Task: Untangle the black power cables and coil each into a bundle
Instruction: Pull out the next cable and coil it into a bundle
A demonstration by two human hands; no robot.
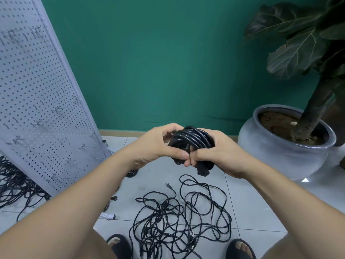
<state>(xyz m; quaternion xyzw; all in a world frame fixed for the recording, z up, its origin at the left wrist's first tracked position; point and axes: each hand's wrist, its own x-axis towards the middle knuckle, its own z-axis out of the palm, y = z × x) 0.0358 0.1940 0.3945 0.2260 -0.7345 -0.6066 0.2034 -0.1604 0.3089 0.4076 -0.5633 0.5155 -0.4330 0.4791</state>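
Black cable, wound into a tight bundle [192,140], sits between the person's two hands at about chest height, in front of the green wall [158,62]. The left hand [158,144] grips the bundle's left side: its fingers [169,130] curl over the top of the loops, and its thumb [178,153] presses against the lower front. The right hand [222,154] wraps round the right side, the back of the hand facing up; its curled fingertips [196,158] dig into the lower loops, touching the left thumb. A chunky black connector [203,171] hangs out just under the right hand's fingers.

Down on the pale tiled floor [252,212], straight below the hands, lies a loose tangle of thin black cables [179,221], with a two-pin plug [169,186] sticking out at its upper edge. The person's black sandals [117,243] stand either side of the tangle's near edge. A dark coil [132,173] peeks out under the left wrist. To the left a white pegboard panel [37,109] leans, with another heap of black cables [11,184] at its foot. On the right stands a grey glazed pot [280,157] holding a big-leaved plant [298,43].
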